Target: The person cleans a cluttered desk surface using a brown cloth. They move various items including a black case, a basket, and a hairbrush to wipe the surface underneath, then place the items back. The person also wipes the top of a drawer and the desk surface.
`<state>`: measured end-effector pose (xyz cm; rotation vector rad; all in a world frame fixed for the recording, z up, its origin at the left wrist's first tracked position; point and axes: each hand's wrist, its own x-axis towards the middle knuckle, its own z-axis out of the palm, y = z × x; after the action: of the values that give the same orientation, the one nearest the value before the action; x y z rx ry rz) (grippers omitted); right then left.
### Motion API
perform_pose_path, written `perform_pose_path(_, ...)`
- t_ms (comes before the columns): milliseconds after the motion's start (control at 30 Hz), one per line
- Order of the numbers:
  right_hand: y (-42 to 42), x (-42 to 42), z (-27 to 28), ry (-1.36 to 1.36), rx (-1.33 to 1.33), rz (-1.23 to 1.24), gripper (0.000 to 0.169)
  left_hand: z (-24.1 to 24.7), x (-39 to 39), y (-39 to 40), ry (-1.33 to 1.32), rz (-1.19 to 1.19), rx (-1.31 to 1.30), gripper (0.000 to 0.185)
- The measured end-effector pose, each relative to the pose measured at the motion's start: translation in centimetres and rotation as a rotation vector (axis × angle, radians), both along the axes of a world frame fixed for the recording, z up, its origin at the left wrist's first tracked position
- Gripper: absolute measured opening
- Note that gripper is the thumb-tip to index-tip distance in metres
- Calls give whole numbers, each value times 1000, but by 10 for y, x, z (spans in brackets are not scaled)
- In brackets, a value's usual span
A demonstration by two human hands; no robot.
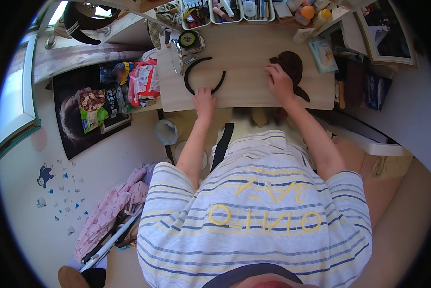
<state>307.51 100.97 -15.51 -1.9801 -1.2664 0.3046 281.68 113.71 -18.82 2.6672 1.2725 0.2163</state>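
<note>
A thin black headband (pixel 186 77) lies on the wooden desktop (pixel 244 46), its open side facing right. My left hand (pixel 204 102) is at the desk's front edge, with its fingers over the near curve of the band and covering part of it. To the right lies a dark brown piece, apparently fabric (pixel 292 64), with a narrow pointed end trailing towards the front edge. My right hand (pixel 280 82) is against its left side, fingers bent and partly in front of it. Whether those fingers pinch the brown piece is not clear.
A round stand mirror (pixel 177 57) and a dark-lidded jar (pixel 188 39) stand at back left. White trays (pixel 226 18) of small items line the back. A tube (pixel 303 35) and a light blue booklet (pixel 323 55) sit at right. A red-and-white plastic package (pixel 143 82) adjoins the left edge.
</note>
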Motion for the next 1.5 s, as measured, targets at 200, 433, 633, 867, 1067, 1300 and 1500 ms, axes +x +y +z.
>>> perform_pose_path(200, 6, -45, 22, -23, 46, 281, 26, 14, -4, -7, 44, -118, -147, 22)
perform_pose_path(433, 14, -70, 42, -161, -159, 578, 22, 123, 20, -32, -64, -302, -131, 19)
perform_pose_path(633, 17, -79, 65, 141, -10, 460, 17, 178, 8, -36, -515, -116, 79, 31)
perform_pose_path(867, 47, -108, 112, 405, 138, 520, 15, 189, -29, -25, -1169, 487, -645, 35)
perform_pose_path(1067, 80, -137, 117, 407, 148, 524, 23, 202, -24, -12, -1186, 358, -649, 21)
perform_pose_path(1300, 86, -137, 106, 414, 140, 440, 28, 216, -58, 71, -1027, 315, -258, 18)
perform_pose_path(1500, 81, -119, 104, 426, 34, 382, 25, 300, -59, 169, -808, 180, 254, 15)
